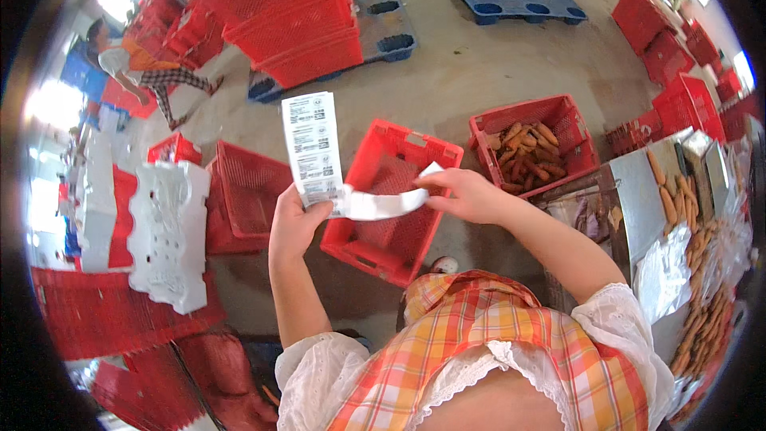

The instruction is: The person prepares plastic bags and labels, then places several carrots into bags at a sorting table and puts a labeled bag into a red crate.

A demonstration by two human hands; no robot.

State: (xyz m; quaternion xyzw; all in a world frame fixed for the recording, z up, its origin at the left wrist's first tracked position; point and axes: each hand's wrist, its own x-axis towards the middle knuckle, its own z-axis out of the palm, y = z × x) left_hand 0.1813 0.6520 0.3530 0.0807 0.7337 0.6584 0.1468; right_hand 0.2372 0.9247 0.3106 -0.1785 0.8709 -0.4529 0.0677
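My left hand (pixel 297 222) grips the lower end of a strip of printed paper labels (pixel 312 143), which stands up above the thumb. From there a blank white strip of label backing (pixel 383 206) curves across to my right hand (pixel 458 194). The fingers of that hand pinch its far end, where a small white piece of paper (pixel 432 169) sticks up. Beneath both hands a red plastic crate (pixel 398 257) sits on the floor with nothing seen inside it.
To the right, carrots (pixel 526 155) lie in another red crate (pixel 571 123). A worktable (pixel 634 203) holds more carrots and plastic bags. At left stand a white foam box (pixel 170 227) and red crates (pixel 257 191). Stacked crates (pixel 305 42) rest on a blue pallet (pixel 389 18). A person (pixel 128 69) walks at far left.
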